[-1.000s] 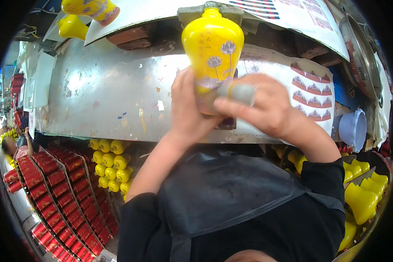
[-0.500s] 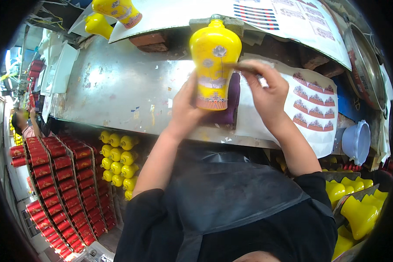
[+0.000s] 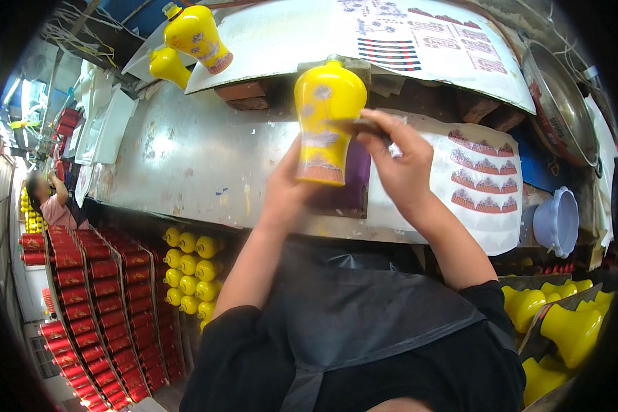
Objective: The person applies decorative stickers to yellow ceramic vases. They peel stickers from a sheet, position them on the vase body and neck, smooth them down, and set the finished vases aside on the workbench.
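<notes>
Gleaming, broad-shouldered yellow bottle (image 3: 323,118)

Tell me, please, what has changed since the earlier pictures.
Along the yellow bottle, the right hand moved from the lower front up to the right side; the bottle turned, its flowers shifting left. The left hand stayed at the bottle's lower left.

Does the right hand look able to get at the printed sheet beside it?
Probably yes: the right hand is close to the printed sheet, with nothing visible between them, though it holds a thin, blurred tool at the yellow bottle.
</notes>
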Demonstrator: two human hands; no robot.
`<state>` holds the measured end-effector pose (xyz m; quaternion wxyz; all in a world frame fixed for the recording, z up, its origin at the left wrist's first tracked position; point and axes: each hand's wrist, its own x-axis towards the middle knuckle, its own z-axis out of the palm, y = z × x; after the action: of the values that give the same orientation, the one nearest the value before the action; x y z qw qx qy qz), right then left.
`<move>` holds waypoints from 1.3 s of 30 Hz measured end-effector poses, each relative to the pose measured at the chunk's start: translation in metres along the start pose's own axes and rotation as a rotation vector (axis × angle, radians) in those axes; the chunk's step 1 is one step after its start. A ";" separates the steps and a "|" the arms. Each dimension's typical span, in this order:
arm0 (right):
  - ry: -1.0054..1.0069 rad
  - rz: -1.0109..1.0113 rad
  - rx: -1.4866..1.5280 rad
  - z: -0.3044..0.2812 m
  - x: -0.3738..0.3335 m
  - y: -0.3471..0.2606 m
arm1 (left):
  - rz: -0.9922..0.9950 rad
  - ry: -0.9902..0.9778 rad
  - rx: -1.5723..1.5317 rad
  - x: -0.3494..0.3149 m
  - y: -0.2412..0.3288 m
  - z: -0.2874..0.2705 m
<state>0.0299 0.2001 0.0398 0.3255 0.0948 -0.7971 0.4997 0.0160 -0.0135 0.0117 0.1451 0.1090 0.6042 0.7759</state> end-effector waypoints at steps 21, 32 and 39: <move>-0.097 -0.490 -0.338 0.013 -0.013 -0.029 | 0.284 0.036 0.469 -0.004 -0.026 -0.004; -0.087 -0.031 -0.153 0.005 0.008 -0.029 | 0.254 0.037 0.216 0.042 0.003 -0.008; -0.191 0.652 0.155 -0.002 0.035 0.024 | 0.032 0.033 0.029 0.097 0.014 0.025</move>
<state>-0.0078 0.2193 0.0438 0.0644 -0.0942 -0.7719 0.6255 -0.0676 0.0404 0.0312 0.1213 0.1080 0.6158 0.7710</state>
